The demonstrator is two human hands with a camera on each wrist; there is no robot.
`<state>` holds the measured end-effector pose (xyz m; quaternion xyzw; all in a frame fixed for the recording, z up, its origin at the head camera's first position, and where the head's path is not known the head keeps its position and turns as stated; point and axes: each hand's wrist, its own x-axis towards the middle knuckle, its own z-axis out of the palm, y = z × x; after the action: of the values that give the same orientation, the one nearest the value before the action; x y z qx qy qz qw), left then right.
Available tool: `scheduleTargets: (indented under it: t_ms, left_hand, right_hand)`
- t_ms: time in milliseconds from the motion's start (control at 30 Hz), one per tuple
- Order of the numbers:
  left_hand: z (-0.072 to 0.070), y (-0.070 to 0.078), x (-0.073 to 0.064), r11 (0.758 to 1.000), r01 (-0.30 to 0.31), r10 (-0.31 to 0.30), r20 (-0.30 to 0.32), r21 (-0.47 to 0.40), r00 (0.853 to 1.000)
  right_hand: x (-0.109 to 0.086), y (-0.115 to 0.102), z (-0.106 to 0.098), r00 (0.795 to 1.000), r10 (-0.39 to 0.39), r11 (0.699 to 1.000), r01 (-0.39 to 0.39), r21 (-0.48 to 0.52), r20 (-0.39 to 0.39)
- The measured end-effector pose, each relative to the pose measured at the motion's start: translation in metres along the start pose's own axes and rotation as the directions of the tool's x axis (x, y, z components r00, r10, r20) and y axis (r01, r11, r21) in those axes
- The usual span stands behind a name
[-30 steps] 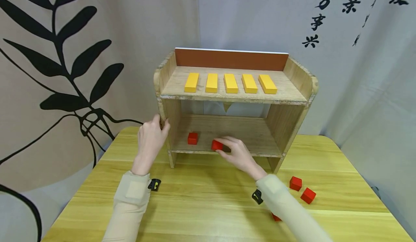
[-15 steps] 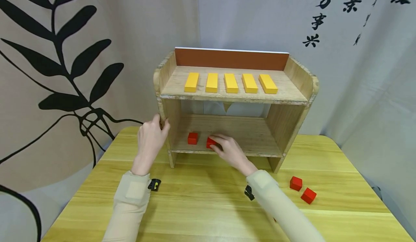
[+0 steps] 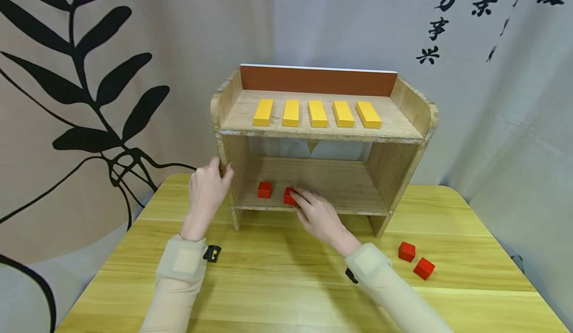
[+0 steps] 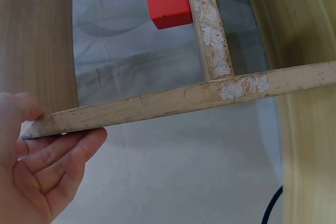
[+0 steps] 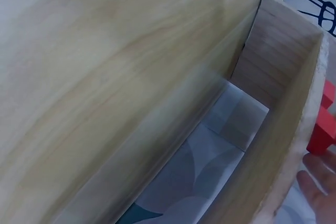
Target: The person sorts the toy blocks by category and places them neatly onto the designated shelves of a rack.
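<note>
While the left hand (image 3: 207, 189) grips the wooden shelf unit's side panel (image 4: 157, 103) between thumb and fingers, probably to steady it, a red cube (image 3: 264, 190) sits on the lower shelf (image 3: 340, 184). Beside it, with a gap between, a second red cube (image 3: 289, 197) appears to rest near the front edge. The right hand (image 3: 319, 217) has its fingers parted and fairly straight against this cube, with no clear pinch, perhaps guiding its position. Overhead, the upper shelf (image 3: 394, 122) holds five yellow blocks (image 3: 317, 114), spaced apart. Farther right, two loose cubes (image 3: 406, 251) lie on the surface (image 3: 250, 283).
</note>
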<state>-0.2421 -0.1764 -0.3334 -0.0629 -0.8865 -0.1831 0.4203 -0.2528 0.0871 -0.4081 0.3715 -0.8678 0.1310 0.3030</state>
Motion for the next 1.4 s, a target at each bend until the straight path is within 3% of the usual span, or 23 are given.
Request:
scheduleTargets:
  t_ms: [167,433,600,933,1167,1400]
  left_hand:
    - [-0.001,0.000,0.000,1.000,0.002,-0.002,0.009,0.004,1.000]
    - [-0.001,0.000,0.001,1.000,0.006,-0.006,0.023,0.008,1.000]
    - [-0.001,0.000,0.001,1.000,0.010,-0.010,0.024,0.009,1.000]
    - [0.000,0.000,0.000,1.000,0.022,-0.022,0.028,-0.003,0.999]
    - [0.000,0.000,0.000,1.000,0.017,-0.016,0.021,-0.007,1.000]
    - [0.000,0.000,0.000,1.000,0.018,-0.018,0.023,-0.005,1.000]
  right_hand:
    - [0.005,-0.001,0.002,1.000,0.010,0.999,-0.011,0.037,0.019]
    - [0.016,0.002,0.004,0.989,0.099,0.986,-0.113,0.126,0.108]
    - [0.017,0.003,0.005,0.988,0.096,0.982,-0.114,0.152,0.117]
    - [0.012,0.005,0.004,0.998,0.001,0.997,-0.006,0.075,0.068]
    - [-0.002,0.009,-0.005,0.995,-0.101,0.995,0.101,0.006,-0.017]
    - [-0.019,0.018,-0.025,0.990,-0.138,0.988,0.140,0.071,-0.029]
